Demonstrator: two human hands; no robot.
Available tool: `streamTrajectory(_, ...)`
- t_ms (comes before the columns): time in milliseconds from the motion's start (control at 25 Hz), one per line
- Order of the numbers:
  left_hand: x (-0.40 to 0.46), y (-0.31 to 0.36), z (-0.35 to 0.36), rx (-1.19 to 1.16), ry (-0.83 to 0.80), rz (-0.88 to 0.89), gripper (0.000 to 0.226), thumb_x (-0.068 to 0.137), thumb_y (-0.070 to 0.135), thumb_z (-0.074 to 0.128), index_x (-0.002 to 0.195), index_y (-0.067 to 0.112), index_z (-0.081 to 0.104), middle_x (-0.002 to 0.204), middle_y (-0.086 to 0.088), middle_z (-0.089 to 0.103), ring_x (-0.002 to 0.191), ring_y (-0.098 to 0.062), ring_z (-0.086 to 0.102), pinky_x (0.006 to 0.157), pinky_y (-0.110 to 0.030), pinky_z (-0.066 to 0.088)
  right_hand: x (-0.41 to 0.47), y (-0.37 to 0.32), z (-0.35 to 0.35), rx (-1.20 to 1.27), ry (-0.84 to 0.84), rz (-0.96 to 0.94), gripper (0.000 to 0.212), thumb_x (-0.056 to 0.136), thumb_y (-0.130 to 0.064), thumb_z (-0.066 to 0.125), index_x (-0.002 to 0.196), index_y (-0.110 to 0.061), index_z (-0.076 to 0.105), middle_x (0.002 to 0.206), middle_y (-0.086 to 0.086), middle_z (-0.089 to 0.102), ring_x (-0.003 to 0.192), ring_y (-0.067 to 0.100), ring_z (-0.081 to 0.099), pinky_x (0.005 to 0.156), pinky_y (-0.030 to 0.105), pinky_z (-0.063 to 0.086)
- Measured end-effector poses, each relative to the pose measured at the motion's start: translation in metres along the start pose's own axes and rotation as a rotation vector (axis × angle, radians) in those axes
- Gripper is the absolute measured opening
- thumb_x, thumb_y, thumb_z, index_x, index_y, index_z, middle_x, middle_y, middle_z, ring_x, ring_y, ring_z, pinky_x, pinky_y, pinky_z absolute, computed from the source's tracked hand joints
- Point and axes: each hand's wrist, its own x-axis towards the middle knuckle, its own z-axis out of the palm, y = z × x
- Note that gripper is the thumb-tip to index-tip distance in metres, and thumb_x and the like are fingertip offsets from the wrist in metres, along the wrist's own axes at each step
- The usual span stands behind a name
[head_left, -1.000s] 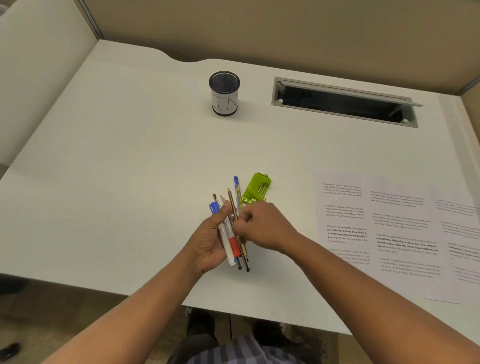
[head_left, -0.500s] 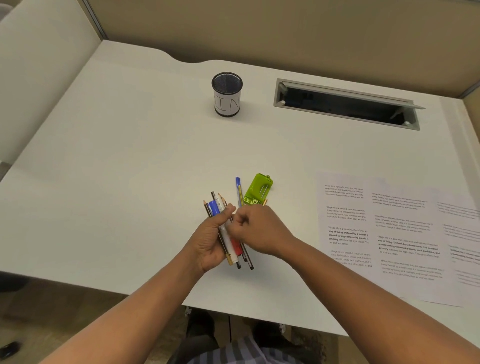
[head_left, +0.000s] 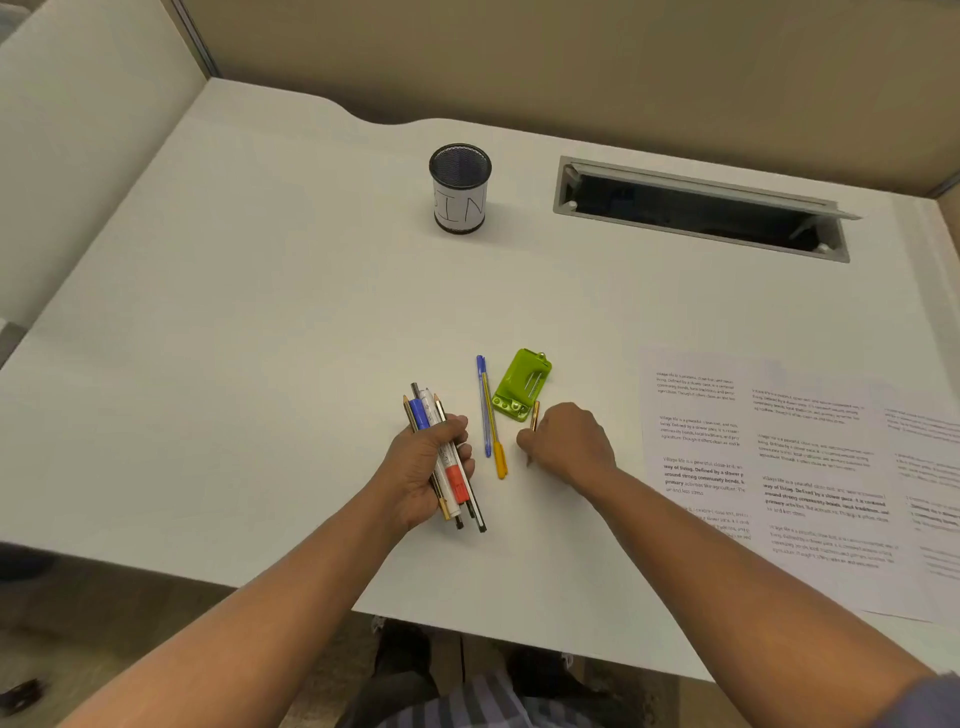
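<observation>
My left hand (head_left: 421, 467) grips a bundle of pens and pencils (head_left: 451, 480) just above the white desk (head_left: 260, 312), their tips pointing away from me. To its right two pens (head_left: 488, 415), one blue and one yellow, lie side by side on the desk. My right hand (head_left: 569, 441) rests on the desk with curled fingers pinching a small gold-coloured pen (head_left: 534, 415), most of it hidden under the hand. A green stapler-like object (head_left: 522, 384) lies just beyond that pen.
A black mesh cup (head_left: 460, 189) with a white label stands at the back centre. A grey cable hatch (head_left: 701, 208) is open at the back right. Printed sheets of paper (head_left: 779, 467) cover the desk's right side. Partition walls enclose the desk.
My right hand has left the bundle and moved right to the gold pen by the green object. My left hand now holds the bundle alone. The blue and yellow pens are uncovered.
</observation>
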Motion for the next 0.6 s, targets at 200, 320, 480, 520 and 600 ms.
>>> streamTrajectory(200,0.000,-0.002,0.000,-0.013,-0.075,-0.041,0.019,0.088,0.022,0.076,0.096,0.010,0.065,0.077,-0.005,0.063,0.060,-0.017,0.064,0.060,-0.033,0.059,-0.025,-0.013,-0.018,0.116,-0.102,-0.117,0.035,0.072,-0.039,0.067,0.070,-0.005,0.065,0.069,0.009,0.071,0.065,0.023,0.067,0.061,0.037,0.055)
streamTrajectory(320,-0.008,0.001,0.005,-0.070,-0.196,-0.079,0.040,0.092,0.051,0.066,0.093,0.011,0.070,0.085,-0.007,0.072,0.072,-0.022,0.072,0.072,-0.038,0.061,-0.048,-0.045,-0.020,0.184,-0.193,-0.364,0.028,0.073,-0.031,0.068,0.067,-0.004,0.066,0.067,0.010,0.072,0.066,0.020,0.070,0.067,0.039,0.059)
streamTrajectory(480,-0.007,0.002,0.001,-0.122,-0.293,-0.107,0.063,0.087,0.073,0.056,0.100,0.015,0.076,0.102,-0.012,0.076,0.103,-0.029,0.070,0.105,-0.050,0.048,-0.059,-0.067,-0.013,0.057,-0.206,-0.497,0.025,0.079,-0.034,0.068,0.069,-0.012,0.067,0.066,0.003,0.070,0.062,0.014,0.065,0.064,0.035,0.055)
streamTrajectory(520,-0.006,0.003,-0.002,-0.146,-0.292,-0.102,0.061,0.087,0.070,0.059,0.103,0.013,0.075,0.104,-0.012,0.075,0.104,-0.029,0.069,0.103,-0.049,0.050,-0.057,-0.067,-0.011,0.098,-0.190,-0.499,0.028,0.082,-0.036,0.067,0.068,-0.012,0.066,0.065,0.003,0.069,0.059,0.013,0.061,0.062,0.035,0.053)
streamTrajectory(600,-0.004,0.005,-0.009,-0.169,-0.264,-0.084,0.045,0.086,0.055,0.071,0.097,0.012,0.070,0.095,-0.010,0.069,0.085,-0.025,0.067,0.082,-0.040,0.058,-0.047,-0.061,-0.010,0.206,-0.061,-0.446,0.031,0.086,-0.035,0.063,0.065,-0.012,0.061,0.062,0.003,0.065,0.059,0.015,0.059,0.061,0.037,0.051)
